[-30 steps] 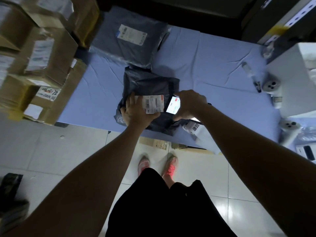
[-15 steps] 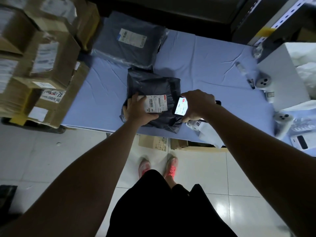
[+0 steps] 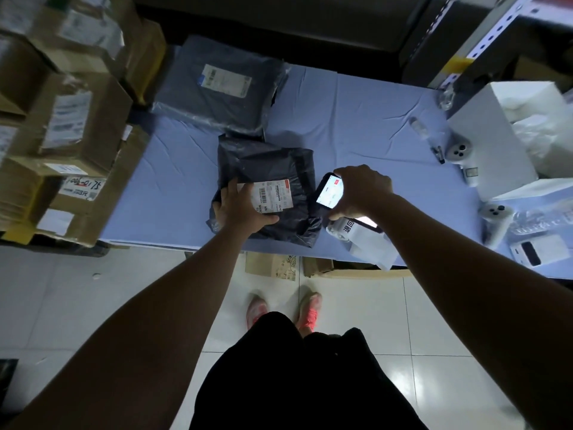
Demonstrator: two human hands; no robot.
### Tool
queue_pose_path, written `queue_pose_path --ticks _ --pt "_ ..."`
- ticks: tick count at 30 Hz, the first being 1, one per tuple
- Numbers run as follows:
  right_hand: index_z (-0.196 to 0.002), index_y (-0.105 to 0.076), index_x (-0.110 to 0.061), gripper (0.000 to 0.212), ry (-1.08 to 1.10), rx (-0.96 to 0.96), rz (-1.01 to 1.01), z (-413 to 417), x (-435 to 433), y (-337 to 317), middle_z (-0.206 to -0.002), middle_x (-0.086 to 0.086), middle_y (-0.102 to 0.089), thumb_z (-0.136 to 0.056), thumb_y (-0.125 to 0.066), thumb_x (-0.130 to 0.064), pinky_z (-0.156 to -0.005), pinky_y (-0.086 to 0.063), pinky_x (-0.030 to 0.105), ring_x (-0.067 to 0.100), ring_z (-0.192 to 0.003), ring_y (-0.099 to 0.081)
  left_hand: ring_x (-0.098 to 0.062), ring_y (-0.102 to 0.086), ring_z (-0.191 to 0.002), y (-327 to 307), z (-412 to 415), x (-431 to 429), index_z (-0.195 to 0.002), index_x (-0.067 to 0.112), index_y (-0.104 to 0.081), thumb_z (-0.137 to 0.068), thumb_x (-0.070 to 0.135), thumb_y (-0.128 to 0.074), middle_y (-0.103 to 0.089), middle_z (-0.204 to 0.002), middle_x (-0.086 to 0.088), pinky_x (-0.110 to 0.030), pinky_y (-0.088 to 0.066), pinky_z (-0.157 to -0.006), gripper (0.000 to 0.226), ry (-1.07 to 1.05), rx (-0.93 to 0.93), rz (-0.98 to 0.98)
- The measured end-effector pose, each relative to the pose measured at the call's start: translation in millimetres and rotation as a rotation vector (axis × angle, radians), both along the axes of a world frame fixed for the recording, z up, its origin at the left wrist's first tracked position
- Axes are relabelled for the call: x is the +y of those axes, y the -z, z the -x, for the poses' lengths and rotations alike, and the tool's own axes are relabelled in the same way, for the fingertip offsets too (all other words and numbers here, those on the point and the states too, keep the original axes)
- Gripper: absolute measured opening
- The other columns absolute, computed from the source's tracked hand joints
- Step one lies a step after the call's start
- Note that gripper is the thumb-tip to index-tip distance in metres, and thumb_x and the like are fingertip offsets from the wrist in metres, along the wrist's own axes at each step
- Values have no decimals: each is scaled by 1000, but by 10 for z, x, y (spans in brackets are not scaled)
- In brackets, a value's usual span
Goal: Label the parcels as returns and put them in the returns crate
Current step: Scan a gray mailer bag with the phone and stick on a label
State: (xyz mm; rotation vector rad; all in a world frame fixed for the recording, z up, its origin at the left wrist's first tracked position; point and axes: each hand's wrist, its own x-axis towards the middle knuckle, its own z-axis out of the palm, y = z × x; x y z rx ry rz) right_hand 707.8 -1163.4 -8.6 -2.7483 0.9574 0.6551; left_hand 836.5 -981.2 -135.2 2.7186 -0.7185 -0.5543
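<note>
On the blue table (image 3: 356, 119), close to its front edge, lies a black parcel (image 3: 266, 162). It has a white label (image 3: 274, 195) with a bar code on it. The left hand (image 3: 242, 206) rests flat on the parcel with its fingers spread out and its thumb under the label. It hides the left end of the label. The right hand (image 3: 362, 187) grips a phone (image 3: 330, 192) with a lit screen, just beside the right side of the parcel. The fingers cover the far end of the phone.

A bigger grey parcel (image 3: 223, 88) lies behind the black one and touches its far edge. Brown boxes (image 3: 77, 119) are piled up on the left. A roll of stickers (image 3: 344, 228) sits under the right wrist, near the parcel's corner. A white box (image 3: 490, 144) stands at the right end of the table, with small white things beside it. Under the table's edge a cardboard box (image 3: 273, 265) pokes out onto the tiled floor (image 3: 93, 305), near two pink shoes (image 3: 310, 308).
</note>
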Motion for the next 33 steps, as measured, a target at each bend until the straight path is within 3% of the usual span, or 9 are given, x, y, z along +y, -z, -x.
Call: queue_pose_path --ticks 3,5,9,11,13,18,24,27,33 --pt "-140 -47 -26 91 113 -76 -19 72 -181 4 -131 4 -55 -61 -87 -50 -93 -44 40 29 -120 -56 -34 -33 -138 -42 43 -142 -132 21 -50 -64 74 -73 -37 -150 -12 -52 -29 -110 89 1 -109 -42" --pt "-136 -50 -24 86 182 -133 -10 130 -323 54 -126 5 -50 -62 -85 -51 -92 -47 41 29 -114 -58 -34 -44 -130 -102 171 -315 -124 14 -56 -75 67 -67 -49 -139 -15 -48 -37 -103 74 18 -226 70" --pt "-130 -53 -18 85 240 -129 -15 197 -619 271 -120 7 -51 -60 -84 -56 -87 -49 40 29 -108 -59 -21 -62 -80 -224 475 -733 -82 17 -62 -83 42 -70 -63 -81 0 -32 -46 -72 26 201 -151 387" --pt "-131 -52 -16 86 236 -123 -18 219 -777 406 -122 8 -51 -62 -84 -56 -86 -49 39 30 -110 -59 -14 -53 -58 -266 672 -897 -68 22 -53 -82 39 -71 -53 -63 7 -25 -36 -60 29 275 -48 495" --pt "-132 -51 -13 88 235 -135 -32 249 -931 549 -123 10 -51 -63 -84 -57 -86 -50 40 31 -111 -58 -12 -51 -61 -237 903 -1005 -70 20 -54 -78 47 -72 -54 -66 7 -25 -35 -58 34 319 -58 522" --pt "-133 -49 -10 90 179 -148 -97 245 -1263 868 -126 12 -50 -65 -82 -60 -87 -49 41 33 -114 -57 -24 -62 -88 2 1359 -1165 -97 15 -67 -62 65 -78 -64 -99 -4 -35 -48 -78 62 346 -126 280" --pt "-128 -49 -11 81 100 -136 -111 190 -1425 1086 -123 10 -49 -67 -82 -53 -85 -48 39 31 -114 -55 -27 -66 -80 103 1495 -1303 -101 11 -70 -69 41 -84 -69 -98 -7 -33 -51 -72 46 182 -154 137" --pt "-125 -49 -10 76 72 -162 -115 203 -1452 1161 -122 10 -49 -68 -81 -49 -85 -48 39 31 -114 -55 -27 -67 -91 94 1477 -1358 -112 11 -69 -86 37 -71 -70 -106 -6 -36 -51 -82 37 134 -119 156" --pt "-129 -47 -11 80 10 -151 -117 228 -1487 1205 -125 9 -49 -69 -80 -52 -85 -48 38 28 -118 -52 -25 -66 -98 100 1438 -1377 -118 13 -71 -95 29 -61 -70 -114 -4 -38 -54 -87 30 101 -90 264"
